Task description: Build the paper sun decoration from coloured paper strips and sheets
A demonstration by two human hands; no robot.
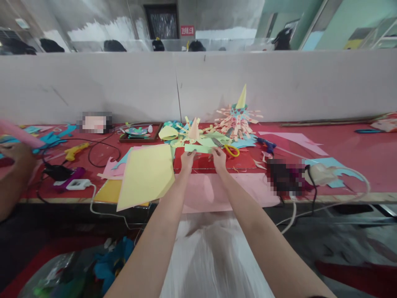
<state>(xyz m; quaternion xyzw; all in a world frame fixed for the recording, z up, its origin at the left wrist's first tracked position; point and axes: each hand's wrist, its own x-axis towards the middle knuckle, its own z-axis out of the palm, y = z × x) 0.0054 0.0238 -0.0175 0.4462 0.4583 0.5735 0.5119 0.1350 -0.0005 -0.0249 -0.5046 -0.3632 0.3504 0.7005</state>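
Between both hands, a light green paper strip is held stretched sideways above a red board. My left hand pinches the strip near its left end. At the other end, my right hand grips it with closed fingers. Yellow-handled scissors lie just right of my right hand. A pink paper cone stands behind the strip among green and yellow paper pieces. Farther back is a fringed paper craft topped by a yellow cone. Pink paper lies along the front edge.
A large yellow sheet lies left of my arms. A yellow glue gun and a blue glue gun rest on the red table, with power cords and strips nearby. Another person's hand is at far left. A white partition runs behind.
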